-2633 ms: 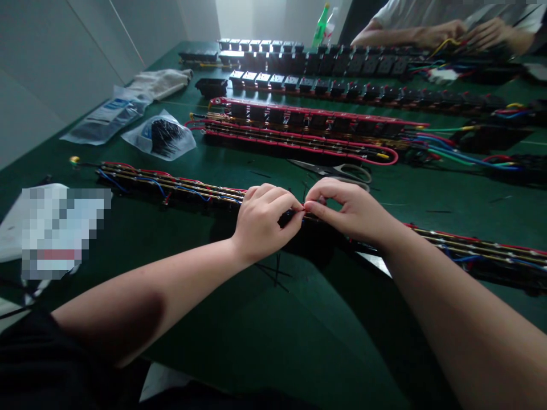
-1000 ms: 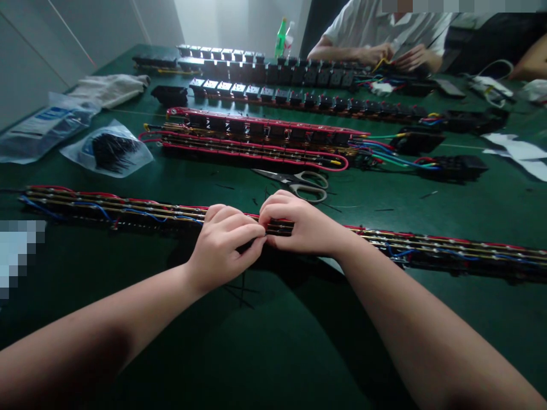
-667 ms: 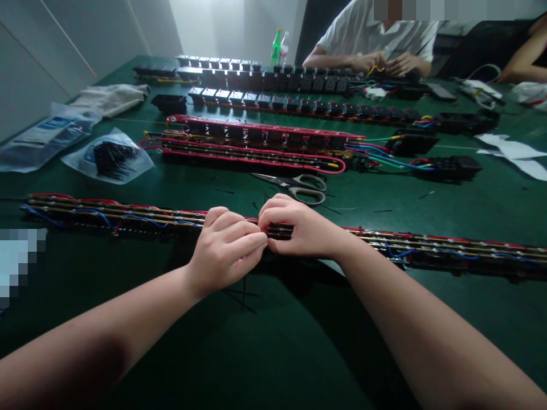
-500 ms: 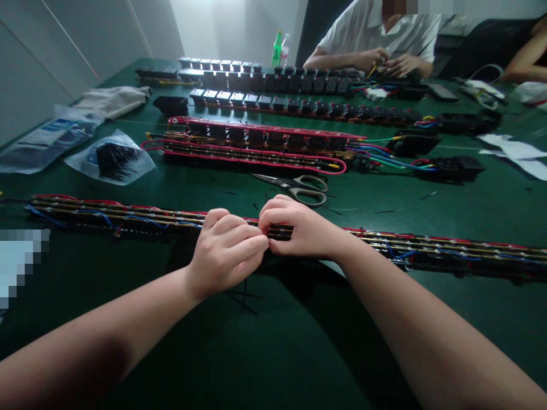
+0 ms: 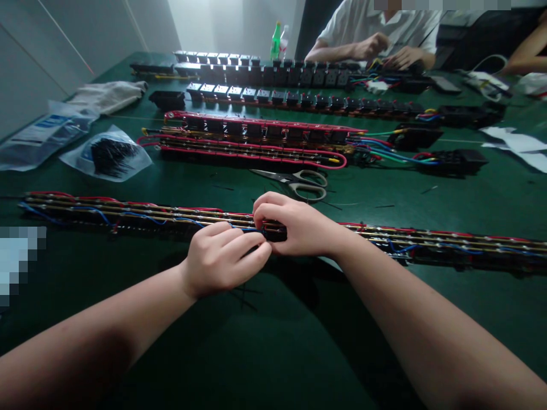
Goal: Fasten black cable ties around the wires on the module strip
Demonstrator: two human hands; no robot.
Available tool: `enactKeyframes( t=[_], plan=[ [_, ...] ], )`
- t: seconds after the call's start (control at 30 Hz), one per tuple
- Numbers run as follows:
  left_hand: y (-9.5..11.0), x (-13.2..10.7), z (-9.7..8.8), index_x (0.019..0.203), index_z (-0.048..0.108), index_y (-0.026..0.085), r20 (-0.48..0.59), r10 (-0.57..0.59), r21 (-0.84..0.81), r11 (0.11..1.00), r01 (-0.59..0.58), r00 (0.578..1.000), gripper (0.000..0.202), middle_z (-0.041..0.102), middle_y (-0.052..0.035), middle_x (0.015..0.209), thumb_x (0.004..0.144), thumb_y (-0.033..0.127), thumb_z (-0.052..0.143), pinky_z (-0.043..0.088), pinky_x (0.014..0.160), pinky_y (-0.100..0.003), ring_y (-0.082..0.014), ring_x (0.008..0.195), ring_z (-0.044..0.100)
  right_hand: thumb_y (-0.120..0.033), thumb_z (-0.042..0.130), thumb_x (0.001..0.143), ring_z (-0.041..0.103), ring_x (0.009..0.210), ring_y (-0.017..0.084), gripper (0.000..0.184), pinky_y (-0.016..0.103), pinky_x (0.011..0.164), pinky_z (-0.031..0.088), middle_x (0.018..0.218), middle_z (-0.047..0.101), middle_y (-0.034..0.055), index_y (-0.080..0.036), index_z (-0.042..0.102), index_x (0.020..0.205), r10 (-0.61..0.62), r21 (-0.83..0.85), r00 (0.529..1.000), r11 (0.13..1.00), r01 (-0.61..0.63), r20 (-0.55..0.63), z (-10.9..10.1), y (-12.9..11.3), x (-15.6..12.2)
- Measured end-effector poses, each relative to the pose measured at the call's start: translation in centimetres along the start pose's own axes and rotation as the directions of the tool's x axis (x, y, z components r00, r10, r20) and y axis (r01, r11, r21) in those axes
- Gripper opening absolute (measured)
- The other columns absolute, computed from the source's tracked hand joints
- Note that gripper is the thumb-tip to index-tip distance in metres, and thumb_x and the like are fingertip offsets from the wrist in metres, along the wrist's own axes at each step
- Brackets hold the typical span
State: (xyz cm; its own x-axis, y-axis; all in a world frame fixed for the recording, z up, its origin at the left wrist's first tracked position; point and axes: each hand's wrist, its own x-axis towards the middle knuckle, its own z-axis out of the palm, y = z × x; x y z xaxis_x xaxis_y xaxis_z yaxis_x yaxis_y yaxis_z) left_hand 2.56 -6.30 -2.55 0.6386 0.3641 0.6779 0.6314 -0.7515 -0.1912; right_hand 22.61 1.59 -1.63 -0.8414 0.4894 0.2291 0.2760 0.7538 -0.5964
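Note:
A long black strip assembly (image 5: 145, 215) with brass rails and red and blue wires runs across the green table. At its middle, my left hand (image 5: 226, 256) is closed along the near edge, thumb and forefinger pinched on something too small or hidden to make out. My right hand (image 5: 294, 225) curls over the strip from the right, its fingers on the far side and its thumb on the near side, close against the left fingertips. Just beyond the hands lie scissors (image 5: 294, 181) with grey handles.
Beyond the scissors sits a bundled strip with red wires (image 5: 256, 139), with more rows of black sockets (image 5: 265, 97) behind. A bag of black cable ties (image 5: 109, 156) lies left. Across the table, a person in a white shirt (image 5: 342, 28) handles wires. Two bottles (image 5: 276, 40) stand at the back.
My left hand has shifted slightly down and toward me, uncovering a bit of blue wire. The right hand has moved slightly left. The co-worker's hand has lifted a little.

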Motion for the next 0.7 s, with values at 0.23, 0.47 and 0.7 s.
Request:
enactKeyframes(
  t=[0.23, 0.47, 0.7],
  plan=[
    [-0.06, -0.22, 0.03, 0.091, 0.069, 0.017, 0.025, 0.051, -0.021, 0.998, -0.051, 0.998, 0.003, 0.078, 0.0002, 0.087, 0.089, 0.016, 0.070, 0.045, 0.057, -0.029, -0.0094, 0.061, 0.065, -0.020, 0.068, 0.080, 0.061, 0.093, 0.019, 0.017, 0.030, 0.080, 0.047, 0.106, 0.064, 0.0066, -0.020, 0.057, 0.092, 0.063, -0.021, 0.998, 0.998, -0.064, -0.027, 0.14, -0.09, 0.16],
    [-0.42, -0.20, 0.16, 0.090, 0.067, 0.017, 0.027, 0.106, -0.079, 0.991, -0.104, 0.994, 0.006, 0.076, 0.0019, 0.082, 0.093, 0.015, 0.062, 0.045, 0.055, -0.027, -0.0091, 0.055, 0.060, -0.019, 0.067, 0.081, 0.060, 0.092, 0.019, 0.015, 0.028, 0.077, 0.045, 0.106, 0.064, 0.0053, -0.020, 0.057, 0.091, 0.078, -0.065, 0.996, 0.995, -0.081, -0.039, 0.44, 0.07, -0.03],
    [-0.17, -0.14, 0.12, 0.089, 0.067, 0.014, 0.027, 0.112, -0.108, 0.988, -0.109, 0.993, 0.001, 0.076, -0.0008, 0.082, 0.088, 0.015, 0.068, 0.045, 0.051, -0.029, -0.0119, 0.053, 0.059, -0.020, 0.066, 0.079, 0.058, 0.084, 0.017, 0.013, 0.027, 0.071, 0.041, 0.098, 0.062, 0.0026, -0.021, 0.057, 0.088, 0.109, -0.117, 0.994, 0.987, -0.111, -0.021, 0.51, 0.15, -0.02]
  ],
)
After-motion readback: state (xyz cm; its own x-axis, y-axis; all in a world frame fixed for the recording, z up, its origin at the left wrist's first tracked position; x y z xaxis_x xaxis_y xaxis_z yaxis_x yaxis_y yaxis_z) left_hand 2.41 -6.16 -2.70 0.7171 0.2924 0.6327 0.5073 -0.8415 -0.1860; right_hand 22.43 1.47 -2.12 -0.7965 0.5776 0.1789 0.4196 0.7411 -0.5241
